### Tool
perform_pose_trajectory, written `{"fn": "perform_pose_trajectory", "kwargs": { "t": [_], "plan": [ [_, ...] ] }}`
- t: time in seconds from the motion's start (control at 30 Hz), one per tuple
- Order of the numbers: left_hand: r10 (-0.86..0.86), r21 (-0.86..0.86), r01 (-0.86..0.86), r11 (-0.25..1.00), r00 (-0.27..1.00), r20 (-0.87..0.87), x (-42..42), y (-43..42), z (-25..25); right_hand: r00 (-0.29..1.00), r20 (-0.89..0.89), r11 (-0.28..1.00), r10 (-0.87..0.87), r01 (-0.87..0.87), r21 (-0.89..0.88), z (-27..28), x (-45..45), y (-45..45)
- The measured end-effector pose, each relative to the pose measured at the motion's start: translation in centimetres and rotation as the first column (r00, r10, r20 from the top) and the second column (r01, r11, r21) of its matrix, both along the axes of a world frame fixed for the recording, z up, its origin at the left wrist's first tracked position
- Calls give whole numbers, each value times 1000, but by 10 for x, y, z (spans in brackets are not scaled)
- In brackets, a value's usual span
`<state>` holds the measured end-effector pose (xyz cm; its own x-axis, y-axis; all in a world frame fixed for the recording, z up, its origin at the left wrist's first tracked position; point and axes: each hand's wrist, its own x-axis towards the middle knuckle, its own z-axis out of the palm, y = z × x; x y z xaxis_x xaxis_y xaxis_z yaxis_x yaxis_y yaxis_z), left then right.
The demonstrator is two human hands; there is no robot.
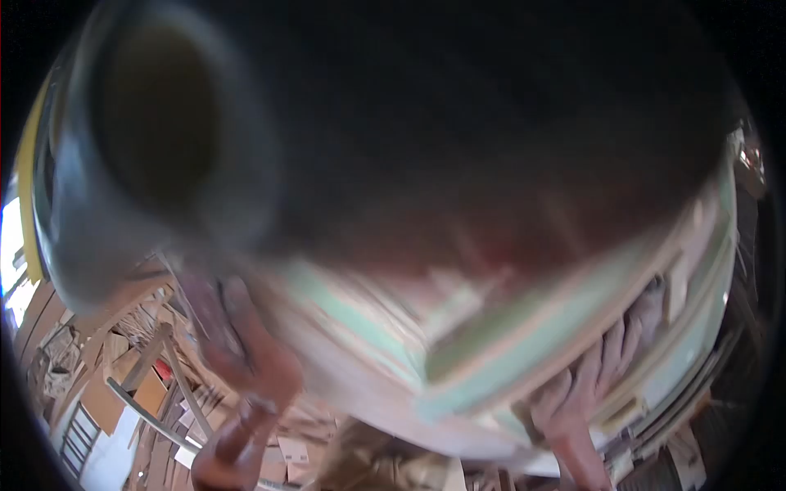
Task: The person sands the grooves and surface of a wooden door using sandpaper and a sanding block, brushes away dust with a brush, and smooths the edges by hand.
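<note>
A pale wooden panel (352, 393) with light green stripes runs across the lower middle of the view. At its left end is my left hand (246, 344), its fingers reaching up beside the edge and partly smeared. On the right, my right hand (594, 376) lies against the green and tan boards with its fingers spread. A large dark blurred shape (491, 114) very close to the camera covers the upper view, and a blurred ring-like round form (160, 106) shows at its left.
Scattered wood scraps and cardboard (139, 393) lie at the lower left, with a curved metal bar (151, 417) among them. A yellow strip (31, 196) stands at the far left edge. More long pieces are stacked at the lower right.
</note>
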<state>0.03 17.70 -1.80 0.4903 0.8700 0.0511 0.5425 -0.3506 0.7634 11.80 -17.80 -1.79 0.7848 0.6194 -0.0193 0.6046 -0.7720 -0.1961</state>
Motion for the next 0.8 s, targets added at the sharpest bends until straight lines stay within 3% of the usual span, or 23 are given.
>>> {"fn": "perform_pose_trajectory", "kwargs": {
  "t": [0.03, 0.13, 0.37, 0.8],
  "plan": [
    [-11, -61, 8, 998, 999, -49, -5, -7, 6, 1000, -19, 1000, 15, -15, -23, 18, -2, -8],
    [-179, 380, 240, 893, 965, -190, -12, 12, -14, 999, -23, 999, -46, 46, 13, 14, -3, -7],
    [-259, 429, 310, 848, 950, -173, -2, 15, 0, 997, 4, 995, -74, 73, 73, 22, -2, -3],
    [-194, 458, 254, 852, 965, -174, 1, 16, -5, 997, -19, 988, -81, 83, 133, 34, -3, -3]
  ]
}}
